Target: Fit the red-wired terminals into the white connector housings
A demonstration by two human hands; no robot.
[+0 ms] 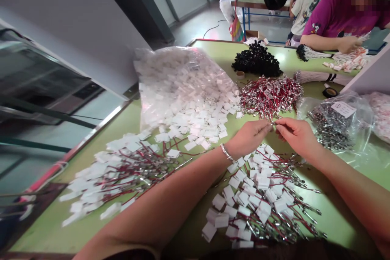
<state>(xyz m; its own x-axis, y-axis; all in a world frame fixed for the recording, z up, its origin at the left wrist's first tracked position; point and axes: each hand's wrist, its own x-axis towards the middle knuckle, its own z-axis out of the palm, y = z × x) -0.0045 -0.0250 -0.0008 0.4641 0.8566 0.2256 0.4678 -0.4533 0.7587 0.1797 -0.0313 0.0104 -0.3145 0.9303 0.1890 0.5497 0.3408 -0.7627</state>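
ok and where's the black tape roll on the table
In the head view, the black tape roll lies at the upper right on the green tabletop, between the bundle of white wires and the clear bag of metal parts.

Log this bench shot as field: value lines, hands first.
left hand: pinching a small part, too small to identify; bracelet on wrist
right hand: fingertips at the same part
beyond hands: red wires with metal ends, piled
near side: wire heap with white pieces
left side: similar second heap; clear bag of white pieces
right side: plastic bag of metal parts
far side: black heap; co-worker in purple
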